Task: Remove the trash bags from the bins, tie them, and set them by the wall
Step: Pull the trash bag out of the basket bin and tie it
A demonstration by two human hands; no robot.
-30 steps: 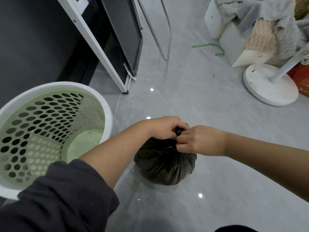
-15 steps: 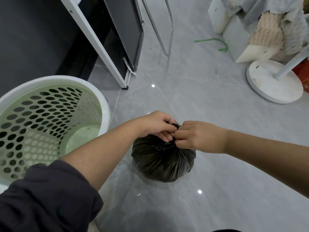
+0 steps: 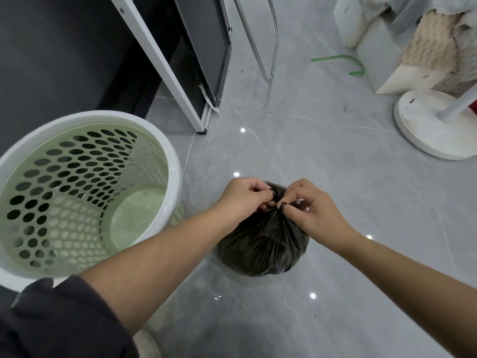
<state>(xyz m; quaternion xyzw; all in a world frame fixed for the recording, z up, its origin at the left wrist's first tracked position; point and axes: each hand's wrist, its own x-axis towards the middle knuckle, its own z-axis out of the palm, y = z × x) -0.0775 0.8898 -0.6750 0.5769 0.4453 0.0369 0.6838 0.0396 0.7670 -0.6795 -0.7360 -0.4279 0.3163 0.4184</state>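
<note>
Pale grey polished floor [image 3: 335, 192], flecked with small bright lamp reflections. Black trash bag [image 3: 260, 251] out of the bin, standing on the tiles just beside it on the right, full and rounded, plastic pleated up to a gathered neck on top.

Left hand [image 3: 241, 198] at the left of that neck, fingers curled, pinching the bunched black plastic. Right hand [image 3: 316, 211] at the right of it, thumb and forefinger nipping a thin twisted strand of the same plastic, other fingers loosely bent. Both hands close together above the bag, fingertips nearly meeting. Knot hidden between them, so tied or not cannot be told. Left forearm bare, dark sleeve [image 3: 59, 324] bunched at the bottom-left corner.

Bin [image 3: 108, 118] at left: white rim, pale green wall pierced with oval holes, green bottom showing. Behind it a dark wall, with a white frame [image 3: 160, 60] and a dark panel [image 3: 206, 47] leaning against it. Chrome tube loop [image 3: 276, 40] further back. Green strip [image 3: 335, 58] lying on the tiles near white boxes [image 3: 379, 58] draped with fabric at top right. White round base [image 3: 426, 135] with a pole at right, well apart from the bag.
</note>
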